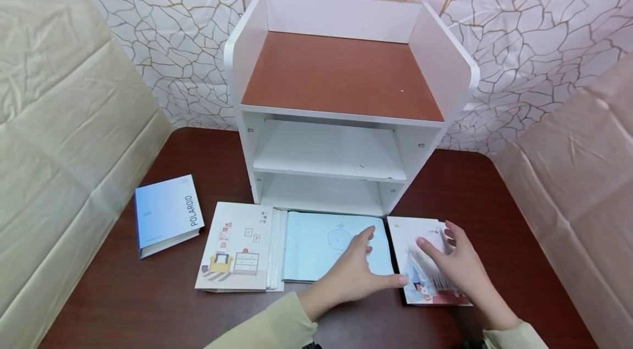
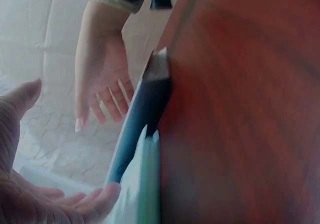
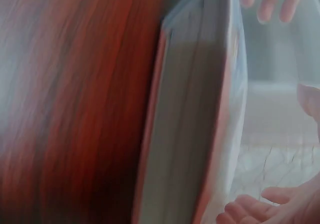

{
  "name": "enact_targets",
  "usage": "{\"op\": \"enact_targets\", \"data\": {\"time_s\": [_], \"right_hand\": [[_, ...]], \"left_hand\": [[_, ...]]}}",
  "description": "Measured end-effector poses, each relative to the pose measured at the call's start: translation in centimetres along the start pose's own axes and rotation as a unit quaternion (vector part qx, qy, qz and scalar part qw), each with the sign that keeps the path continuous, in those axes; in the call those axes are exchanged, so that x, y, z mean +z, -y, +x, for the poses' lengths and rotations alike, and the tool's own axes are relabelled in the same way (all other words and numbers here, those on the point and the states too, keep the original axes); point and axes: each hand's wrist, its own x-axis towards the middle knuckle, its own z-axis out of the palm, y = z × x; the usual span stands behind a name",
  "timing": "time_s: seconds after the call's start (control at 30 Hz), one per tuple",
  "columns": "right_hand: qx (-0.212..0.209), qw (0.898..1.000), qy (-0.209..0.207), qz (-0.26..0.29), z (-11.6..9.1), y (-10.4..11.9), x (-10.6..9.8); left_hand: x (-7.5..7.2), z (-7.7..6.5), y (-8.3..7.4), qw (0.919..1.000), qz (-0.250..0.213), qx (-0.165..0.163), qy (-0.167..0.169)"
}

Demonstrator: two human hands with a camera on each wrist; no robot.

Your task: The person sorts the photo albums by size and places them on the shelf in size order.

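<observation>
My left hand (image 1: 358, 272) hovers over the right part of a pale blue page (image 1: 311, 250) with a circle drawn on it, thumb and fingers spread and nothing between them. Over the book with a white and pink illustrated cover (image 1: 417, 261), my right hand (image 1: 460, 264) is held with its fingers apart, holding nothing. That book lies flat, and its thick page block (image 3: 185, 98) shows in the right wrist view. A white cover with a drawn yellow armchair and dresser (image 1: 237, 244) lies at the blue page's left.
A blue book marked POLAROID (image 1: 168, 211) lies at the table's left. Behind the books stands a white shelf unit (image 1: 331, 145) with a brown top board (image 1: 341, 74). Beige cloth walls (image 1: 69, 134) flank the dark red table (image 1: 138, 299).
</observation>
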Motion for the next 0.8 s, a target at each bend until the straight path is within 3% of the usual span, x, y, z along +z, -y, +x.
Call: {"op": "enact_targets", "data": {"time_s": [0.2, 0.3, 0.5, 0.63, 0.8], "right_hand": [[-0.045, 0.998, 0.011, 0.036, -0.7, 3.4, 1.9], [-0.059, 0.995, 0.03, 0.068, -1.1, 4.7, 3.0], [-0.074, 0.991, 0.06, 0.096, -1.6, 6.5, 4.6], [-0.08, 0.99, 0.088, 0.07, -1.8, 7.4, 5.6], [-0.094, 0.989, 0.104, 0.04, -1.9, 7.9, 7.0]], "left_hand": [[-3.6, -0.1, 0.9, 0.9954, 0.085, 0.006, -0.043], [-5.2, -0.3, 1.5, 0.9883, 0.134, 0.002, -0.073], [-7.4, -0.8, 2.9, 0.9733, 0.181, -0.015, -0.14], [-8.1, -1.2, 3.8, 0.9676, 0.187, -0.032, -0.167], [-8.7, -1.5, 4.6, 0.972, 0.146, -0.048, -0.178]]}}
